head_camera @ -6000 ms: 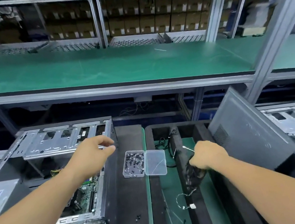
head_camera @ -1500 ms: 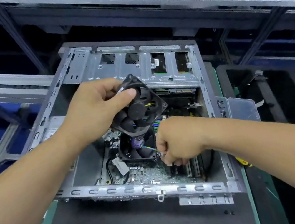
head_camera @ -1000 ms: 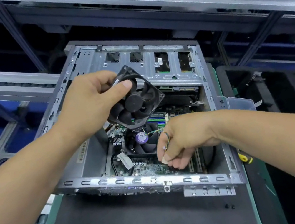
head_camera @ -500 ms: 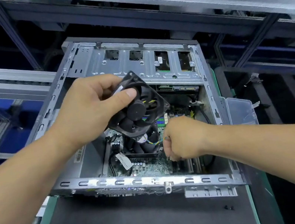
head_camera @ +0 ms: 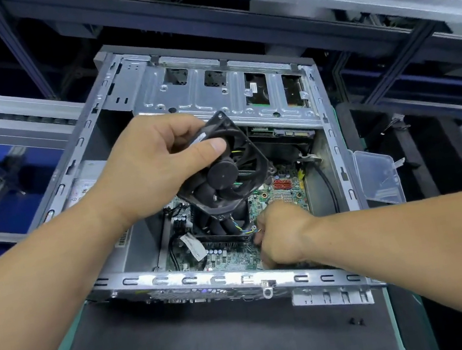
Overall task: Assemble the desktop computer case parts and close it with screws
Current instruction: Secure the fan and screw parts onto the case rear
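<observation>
Your left hand (head_camera: 150,173) holds the square black plastic case fan (head_camera: 225,172) by its upper corner, thumb across the frame's face and fingers curled behind, lifted above the open grey sheet-metal computer case (head_camera: 211,101). Inside that case, directly under the fan, sits the black cooler (head_camera: 219,222) on the green motherboard (head_camera: 284,193). Your right hand (head_camera: 284,233) is curled low beside the cooler, at the board's near edge, where thin coloured fan wires (head_camera: 240,228) run; whether it pinches a connector is hidden by the knuckles.

The fan looks light and rigid, but its blades are likely thin and would bend or snap, so keep your grip on the outer frame and corners. The wires are slack and delicate; judge the plug by its body, not the leads. A clear plastic box (head_camera: 379,174) sits just outside the case's right wall.
</observation>
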